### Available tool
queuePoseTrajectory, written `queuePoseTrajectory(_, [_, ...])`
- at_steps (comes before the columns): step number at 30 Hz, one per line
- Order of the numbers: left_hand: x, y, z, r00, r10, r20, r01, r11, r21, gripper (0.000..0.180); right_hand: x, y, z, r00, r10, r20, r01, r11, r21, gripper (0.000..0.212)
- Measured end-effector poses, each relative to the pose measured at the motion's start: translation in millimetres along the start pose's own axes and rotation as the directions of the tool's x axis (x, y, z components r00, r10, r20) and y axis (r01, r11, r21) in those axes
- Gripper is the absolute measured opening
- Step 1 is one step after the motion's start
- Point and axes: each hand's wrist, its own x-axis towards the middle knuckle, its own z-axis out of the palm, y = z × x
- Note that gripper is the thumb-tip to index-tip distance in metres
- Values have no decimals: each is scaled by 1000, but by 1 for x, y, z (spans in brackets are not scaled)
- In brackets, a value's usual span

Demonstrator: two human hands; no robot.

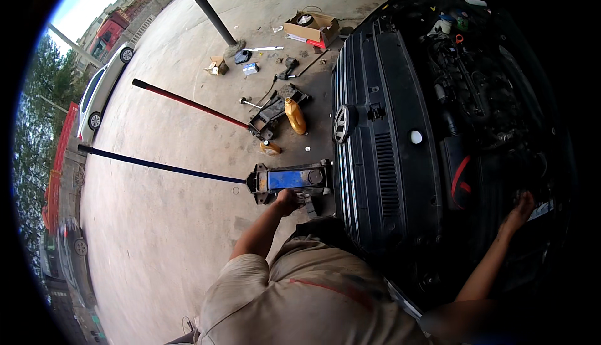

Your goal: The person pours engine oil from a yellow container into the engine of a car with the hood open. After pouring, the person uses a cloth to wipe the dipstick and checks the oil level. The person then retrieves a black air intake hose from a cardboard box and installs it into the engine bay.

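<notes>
My left hand (287, 201) is closed beside the blue floor jack (285, 179). A small dark grey thing shows next to its fingers, too unclear to name. My right hand (520, 211) reaches into the car's engine bay (466, 82), at the near right side. Its fingers look stretched, with a gap by the thumb, and no held thing shows. Dark parts surround it, and a pale label (541, 210) lies just to its right. The jack stands at the car's front grille (347, 176), its long blue handle (163, 164) pointing left.
A second jack (270, 114) with a red handle (194, 104) stands farther off. Around it are a gold oil bottle (295, 117), a smaller bottle (270, 148) and tools. Cardboard boxes (313, 30) lie beyond, near a post (206, 7). Parked cars (94, 94) line the left.
</notes>
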Motion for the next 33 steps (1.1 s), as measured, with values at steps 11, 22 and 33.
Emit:
queuePoseTrajectory(11, [15, 12, -166, 897, 288, -336, 99, 611, 786, 29, -94, -51, -18, 950, 265, 164, -264, 964, -27, 36])
queuePoseTrajectory(22, [-118, -150, -236, 856, 168, -489, 311, 587, 747, 15, -117, -60, 55, 920, 199, 338, -232, 971, 61, 28])
queuePoseTrajectory(33, [-6, -50, -206, 962, 164, -217, 106, 509, 854, 25, -124, -65, 6, 934, 293, 206, -296, 955, -17, 26])
